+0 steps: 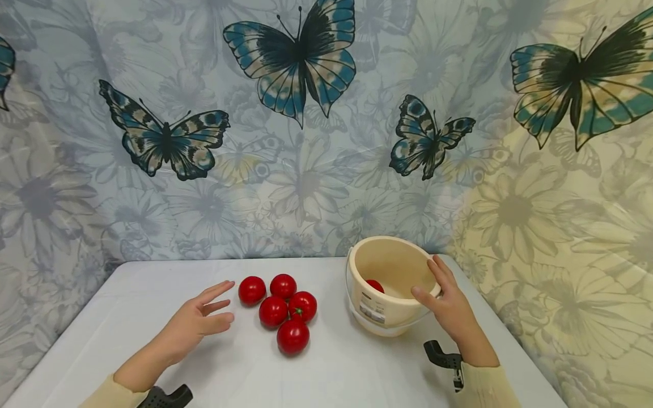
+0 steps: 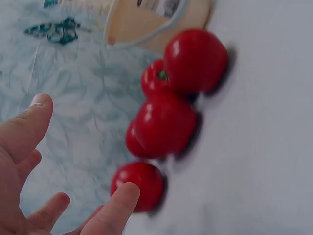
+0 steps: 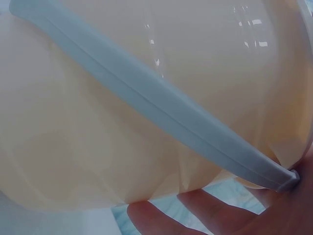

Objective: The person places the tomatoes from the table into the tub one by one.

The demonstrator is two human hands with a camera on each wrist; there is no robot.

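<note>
Several red tomatoes (image 1: 274,311) lie in a cluster on the white table, one with a green stem spot (image 1: 299,311). My left hand (image 1: 191,326) is held just left of them, fingers spread and holding nothing. In the left wrist view a fingertip overlaps the nearest tomato (image 2: 139,183). To the right stands a cream bucket (image 1: 372,317), tilted a little, with a red tomato (image 1: 375,285) partly visible inside. My right hand (image 1: 451,306) holds the bucket's right rim, thumb at the near edge and fingers around the far side. The bucket's pale handle (image 3: 146,105) hangs across its outside.
A white-covered table (image 1: 357,374) carries everything. Behind it and at both sides hangs a cloth (image 1: 306,187) printed with butterflies and flowers. Dark wrist mounts (image 1: 442,356) sit at my cream sleeves (image 1: 484,385). A printed label (image 1: 372,309) is on the bucket's front.
</note>
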